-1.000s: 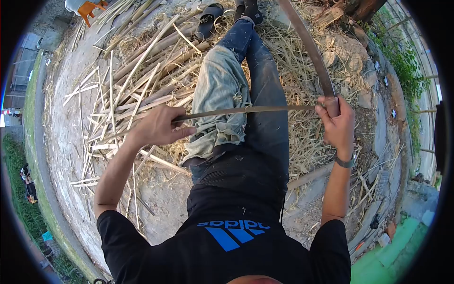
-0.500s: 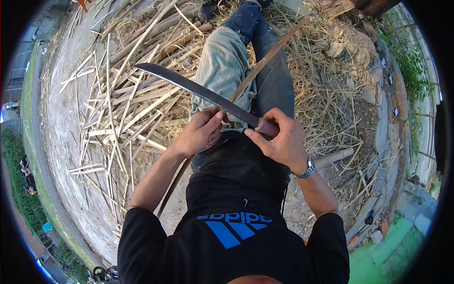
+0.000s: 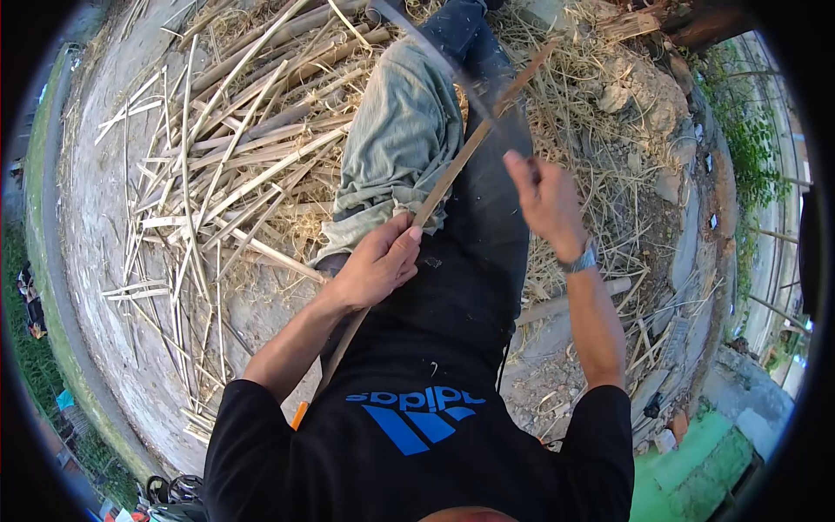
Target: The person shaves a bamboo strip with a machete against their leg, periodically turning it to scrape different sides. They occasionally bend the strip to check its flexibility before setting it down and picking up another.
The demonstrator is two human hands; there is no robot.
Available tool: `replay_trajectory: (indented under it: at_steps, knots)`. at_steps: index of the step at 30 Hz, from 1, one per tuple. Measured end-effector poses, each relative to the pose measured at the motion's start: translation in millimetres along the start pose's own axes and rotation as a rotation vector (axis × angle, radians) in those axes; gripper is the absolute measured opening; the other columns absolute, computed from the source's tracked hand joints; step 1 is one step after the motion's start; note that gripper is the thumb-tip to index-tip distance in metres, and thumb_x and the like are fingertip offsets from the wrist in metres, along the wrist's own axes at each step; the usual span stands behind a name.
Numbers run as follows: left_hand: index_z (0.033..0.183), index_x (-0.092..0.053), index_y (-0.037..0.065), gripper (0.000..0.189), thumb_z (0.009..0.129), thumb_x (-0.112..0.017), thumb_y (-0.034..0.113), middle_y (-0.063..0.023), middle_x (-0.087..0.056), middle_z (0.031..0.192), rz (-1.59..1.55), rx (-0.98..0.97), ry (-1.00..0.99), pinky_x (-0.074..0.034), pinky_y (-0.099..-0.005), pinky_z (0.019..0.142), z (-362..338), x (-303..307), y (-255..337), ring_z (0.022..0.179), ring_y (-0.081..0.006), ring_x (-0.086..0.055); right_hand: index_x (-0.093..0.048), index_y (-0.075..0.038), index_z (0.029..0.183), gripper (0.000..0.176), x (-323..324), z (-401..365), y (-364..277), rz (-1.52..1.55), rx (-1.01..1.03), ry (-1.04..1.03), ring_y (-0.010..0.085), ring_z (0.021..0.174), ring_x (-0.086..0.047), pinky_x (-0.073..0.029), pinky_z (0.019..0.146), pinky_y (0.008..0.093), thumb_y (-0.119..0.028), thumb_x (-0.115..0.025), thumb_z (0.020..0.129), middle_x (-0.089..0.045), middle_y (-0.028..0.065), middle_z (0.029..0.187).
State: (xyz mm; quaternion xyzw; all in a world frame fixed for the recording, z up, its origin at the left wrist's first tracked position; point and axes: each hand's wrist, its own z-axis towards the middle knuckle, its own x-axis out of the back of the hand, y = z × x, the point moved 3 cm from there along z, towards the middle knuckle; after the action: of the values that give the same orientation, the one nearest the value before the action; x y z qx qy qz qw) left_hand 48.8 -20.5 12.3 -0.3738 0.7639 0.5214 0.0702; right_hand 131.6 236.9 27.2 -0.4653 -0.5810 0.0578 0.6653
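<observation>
My left hand [image 3: 378,261] is closed around a long, thin bamboo strip [image 3: 450,177] that slants across my lap. One end of the strip reaches up past my right leg; the other runs down under my left forearm. My right hand [image 3: 550,204], with a watch at the wrist, grips a long curved knife [image 3: 454,70]. Its handle is mostly covered by the fingers. The blade, smeared by motion, points away from me and up to the left, crossing the strip's upper part in this view. A pale green cloth [image 3: 396,130] covers my left leg.
Split bamboo strips [image 3: 252,148] lie in a heap on the ground to the left. Fine shavings [image 3: 583,165] cover the ground on the right, beside broken rubble [image 3: 657,100]. A thicker pole [image 3: 574,300] lies near my right forearm.
My right hand has swung the knife up and away from my left hand, turning the blade outward. My left hand has shifted slightly down and keeps hold of the strip.
</observation>
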Motion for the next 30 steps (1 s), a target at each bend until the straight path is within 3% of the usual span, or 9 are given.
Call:
replay_trajectory:
  at_steps: [5, 9, 11, 14, 16, 18, 19, 24, 30]
  knots:
    - [0.099, -0.044, 0.011, 0.029, 0.113, -0.042, 0.037, 0.0053, -0.031, 0.065, -0.103, 0.093, -0.072, -0.024, -0.0202, 0.045, -11, 11, 10, 0.050, -0.0047, -0.024, -0.063, -0.006, 0.075, 0.066, -11, -16, -18, -0.206, 0.447, 0.007, 0.0288, 0.048, -0.062, -0.045, 0.047, 0.0377, -0.069, -0.063, 0.092, -0.060, 0.0097, 0.055]
    - [0.099, -0.045, 0.012, 0.032, 0.113, -0.041, 0.040, 0.0048, -0.027, 0.060, -0.209, 0.203, -0.123, -0.023, -0.0231, 0.043, -46, 46, 6, 0.045, -0.0063, -0.023, -0.059, -0.006, 0.064, 0.076, 52, 68, 78, -0.145, -0.064, 0.266, 0.0282, 0.049, -0.060, -0.043, 0.047, 0.0393, -0.075, -0.055, 0.094, -0.054, 0.0094, 0.050]
    - [0.099, -0.045, 0.012, 0.032, 0.113, -0.041, 0.040, 0.0050, -0.028, 0.061, -0.154, 0.245, -0.111, -0.023, -0.0231, 0.043, -53, 51, 0, 0.046, -0.0063, -0.024, -0.057, -0.003, 0.058, 0.083, 77, 107, 161, -0.312, -0.193, 0.335, 0.0255, 0.048, -0.056, -0.040, 0.046, 0.0392, -0.078, -0.050, 0.094, -0.052, 0.0101, 0.049]
    - [0.100, -0.046, 0.011, 0.034, 0.114, -0.039, 0.041, 0.0055, -0.029, 0.063, -0.110, 0.281, -0.110, -0.024, -0.0236, 0.044, -54, 66, -9, 0.048, -0.0061, -0.023, -0.056, -0.002, 0.056, 0.087, 78, 111, 193, -0.333, -0.385, 0.408, 0.0233, 0.046, -0.052, -0.037, 0.046, 0.0370, -0.080, -0.048, 0.094, -0.051, 0.0099, 0.049]
    - [0.100, -0.047, 0.010, 0.034, 0.114, -0.038, 0.039, 0.0056, -0.029, 0.061, -0.067, 0.318, -0.118, -0.022, -0.0227, 0.044, -58, 70, -8, 0.048, -0.0053, -0.024, -0.059, -0.002, 0.066, 0.080, 67, 95, 180, -0.217, -0.470, 0.367, 0.0179, 0.046, -0.050, -0.039, 0.049, 0.0353, -0.076, -0.052, 0.095, -0.051, 0.0034, 0.051]
    - [0.100, -0.046, 0.010, 0.035, 0.114, -0.037, 0.041, 0.0057, -0.028, 0.062, -0.056, 0.334, -0.104, -0.022, -0.0226, 0.044, -57, 71, -5, 0.048, -0.0052, -0.023, -0.058, -0.006, 0.067, 0.071, 47, 72, 144, 0.303, -0.366, 0.404, 0.0109, 0.047, -0.048, -0.038, 0.047, 0.0277, -0.071, -0.058, 0.096, -0.051, -0.0006, 0.053]
    - [0.100, -0.045, 0.010, 0.036, 0.114, -0.037, 0.042, 0.0057, -0.028, 0.062, -0.038, 0.315, -0.106, -0.022, -0.0226, 0.044, -55, 74, -5, 0.048, -0.0051, -0.022, -0.060, -0.003, 0.063, 0.075, 40, 62, 123, 0.328, -0.318, 0.423, 0.0142, 0.048, -0.051, -0.037, 0.048, 0.0330, -0.069, -0.055, 0.098, -0.053, 0.0024, 0.052]
    - [0.100, -0.045, 0.011, 0.037, 0.114, -0.035, 0.043, 0.0060, -0.029, 0.065, 0.085, 0.260, -0.156, -0.024, -0.0229, 0.048, -46, 78, -4, 0.052, -0.0050, -0.021, -0.061, -0.002, 0.069, 0.068, -5, 21, 43, 0.294, 0.042, 0.259, 0.0208, 0.049, -0.056, -0.040, 0.049, 0.0364, -0.063, -0.058, 0.099, -0.050, 0.0055, 0.051]
    - [0.096, -0.043, 0.011, 0.036, 0.112, -0.042, 0.043, 0.0059, -0.028, 0.064, -0.015, 0.346, -0.158, -0.021, -0.0223, 0.044, -55, 93, -16, 0.050, -0.0045, -0.022, -0.061, -0.002, 0.068, 0.070, -10, 5, 22, -0.170, 0.049, 0.000, 0.0396, 0.057, -0.061, -0.046, 0.055, 0.0473, -0.067, -0.060, 0.095, -0.056, 0.0174, 0.056]
